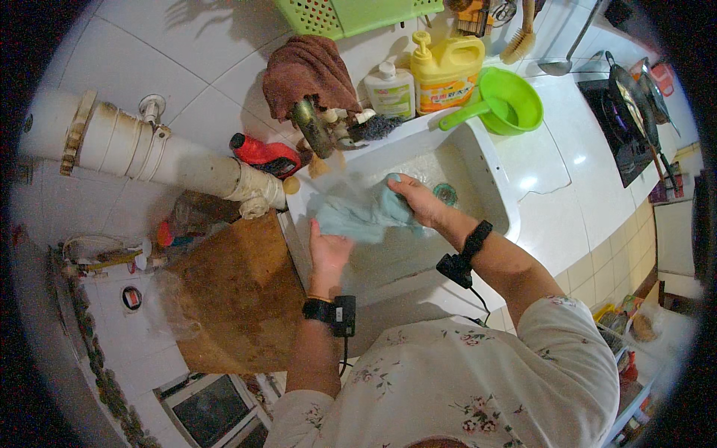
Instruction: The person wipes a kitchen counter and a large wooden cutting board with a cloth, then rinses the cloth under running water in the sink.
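Observation:
A wet-looking light blue cloth (353, 220) stretches between my two hands over the white sink (507, 185). My right hand (417, 199) grips its bunched right end, thumb on top. At the other end, my left hand (330, 246) supports the cloth with the palm turned up; the cloth hides most of its fingers. Motion blurs part of the fabric. Behind my right hand, a green round drain strainer (445, 194) sits in the basin. A faucet (336, 131) stands at the back rim, partly under a brown towel (308, 75).
A white bottle (389, 92), a yellow jug (448, 73) and a green dipper (507, 103) line the back. A red bottle (266, 155) lies by the white drainpipe (207, 173). Left of the sink is a brown board (235, 302); a cooktop with a pan (633, 101) is far right.

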`<action>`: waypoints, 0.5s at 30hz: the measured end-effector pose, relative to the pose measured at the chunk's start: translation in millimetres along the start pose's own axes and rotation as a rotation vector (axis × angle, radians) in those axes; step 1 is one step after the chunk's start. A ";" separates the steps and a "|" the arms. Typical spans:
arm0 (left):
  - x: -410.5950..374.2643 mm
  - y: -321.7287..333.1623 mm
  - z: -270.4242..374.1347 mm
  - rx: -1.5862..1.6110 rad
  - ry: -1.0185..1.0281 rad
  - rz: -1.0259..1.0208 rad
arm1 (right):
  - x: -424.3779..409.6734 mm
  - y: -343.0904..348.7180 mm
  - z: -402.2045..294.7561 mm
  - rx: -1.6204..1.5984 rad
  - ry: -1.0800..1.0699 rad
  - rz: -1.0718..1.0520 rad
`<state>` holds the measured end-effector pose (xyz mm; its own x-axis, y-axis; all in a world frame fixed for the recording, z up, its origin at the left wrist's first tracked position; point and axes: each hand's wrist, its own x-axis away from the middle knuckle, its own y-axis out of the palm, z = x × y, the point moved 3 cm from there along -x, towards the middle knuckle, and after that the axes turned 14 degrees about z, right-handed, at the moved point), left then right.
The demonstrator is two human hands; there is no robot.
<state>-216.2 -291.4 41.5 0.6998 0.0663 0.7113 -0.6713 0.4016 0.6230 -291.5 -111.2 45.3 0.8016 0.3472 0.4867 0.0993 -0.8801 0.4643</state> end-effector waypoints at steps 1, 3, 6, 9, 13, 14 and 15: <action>1.1 2.9 -4.8 -0.074 0.013 0.006 | 7.9 10.4 -6.3 -0.022 -0.011 -0.033; 3.1 10.8 -15.9 -0.223 0.036 0.019 | 21.8 29.3 -13.1 0.158 -0.126 -0.114; -10.5 -3.7 -29.8 -0.299 -0.022 -0.061 | 26.3 40.1 -18.0 0.302 -0.226 -0.199; -19.5 -8.6 -35.9 -0.438 0.058 -0.115 | 18.9 35.7 -23.7 0.225 -0.205 -0.070; -14.2 -8.8 -12.5 -0.321 0.204 0.002 | -19.7 -15.1 -24.2 0.133 -0.050 0.310; -11.2 -6.1 -5.9 -0.263 0.233 0.039 | -26.3 -31.2 -16.8 0.218 -0.094 0.348; -9.0 -1.1 -3.0 -0.205 0.214 0.007 | -33.1 -46.8 -7.3 0.302 -0.136 0.384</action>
<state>-221.0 -289.7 33.4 0.7454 0.2522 0.6170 -0.6283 0.5751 0.5240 -327.0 -79.1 12.9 0.8816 -0.0472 0.4697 -0.0673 -0.9974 0.0262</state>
